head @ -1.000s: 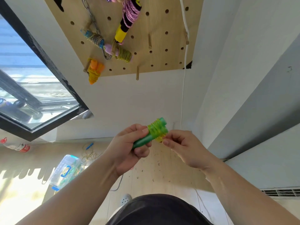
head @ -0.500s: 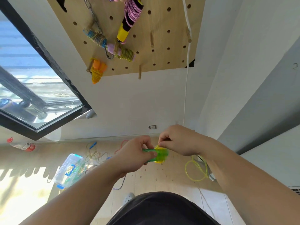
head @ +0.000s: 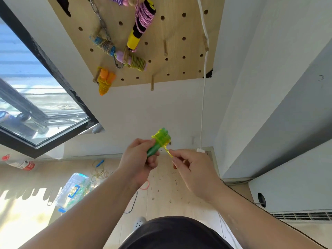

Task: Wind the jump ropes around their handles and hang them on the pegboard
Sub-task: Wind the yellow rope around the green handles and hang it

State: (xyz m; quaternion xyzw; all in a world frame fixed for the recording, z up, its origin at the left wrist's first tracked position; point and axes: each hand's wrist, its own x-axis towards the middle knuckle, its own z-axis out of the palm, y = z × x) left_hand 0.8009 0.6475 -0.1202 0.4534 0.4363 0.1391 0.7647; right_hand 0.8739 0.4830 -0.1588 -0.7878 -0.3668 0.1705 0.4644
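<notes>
My left hand (head: 139, 163) grips the green handles (head: 156, 147) of a jump rope, their upper end wrapped in coils of yellow-green rope (head: 161, 138). A short free end of that rope (head: 168, 153) runs down to my right hand (head: 193, 168), which pinches it between thumb and fingers. Above hangs the wooden pegboard (head: 179, 51). On it are an orange-handled wound rope (head: 104, 81), a black and yellow handle wound with pink rope (head: 141, 26), and a purple handle wound with olive rope (head: 133, 61). A bare peg (head: 152, 83) sticks out at the board's lower edge.
A black-framed window (head: 45, 97) fills the left. A white cable (head: 203, 87) runs down the wall to a plug. On the floor lie a clear plastic box (head: 73, 190), loose rubber bands (head: 99, 172), a bottle (head: 19, 164) and a white unit (head: 291, 191) at right.
The wound handles rose and tilted upright again. My right hand came off the coil, moved down and right, and now pulls out the short rope end.
</notes>
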